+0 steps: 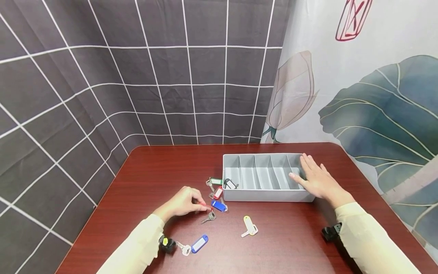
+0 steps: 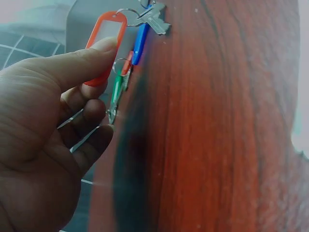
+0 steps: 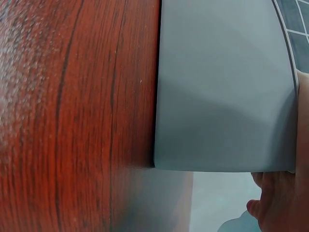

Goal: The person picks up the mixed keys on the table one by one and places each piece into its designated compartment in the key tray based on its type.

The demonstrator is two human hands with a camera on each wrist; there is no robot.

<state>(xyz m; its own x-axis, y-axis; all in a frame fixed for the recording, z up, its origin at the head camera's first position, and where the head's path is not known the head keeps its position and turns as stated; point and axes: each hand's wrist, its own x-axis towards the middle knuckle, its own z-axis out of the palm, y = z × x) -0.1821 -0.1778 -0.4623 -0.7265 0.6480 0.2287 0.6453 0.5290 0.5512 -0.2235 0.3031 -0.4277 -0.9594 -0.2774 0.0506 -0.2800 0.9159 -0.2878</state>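
My left hand [image 1: 184, 201] pinches a red key tag [image 2: 100, 30] between thumb and fingers. Its silver key [image 1: 208, 218] dangles from a ring close over the table. To the right is a grey tray [image 1: 267, 195] with several side-by-side compartments; a black key tag [image 1: 230, 184] lies in the leftmost one. My right hand [image 1: 318, 180] rests at the tray's right end, fingers extended along it and thumb over the front rim. Beside the tray's left end, a green key tag [image 1: 216, 181], another red key tag [image 1: 218, 192] and a blue key tag [image 1: 219, 206] lie with their keys.
In front of the tray lies a yellow key tag [image 1: 248, 222] with its key. A second blue tag [image 1: 199, 244] with a key sits nearer, by the left wrist. Dark checked and floral cloths hang behind the brown table [image 1: 171, 163].
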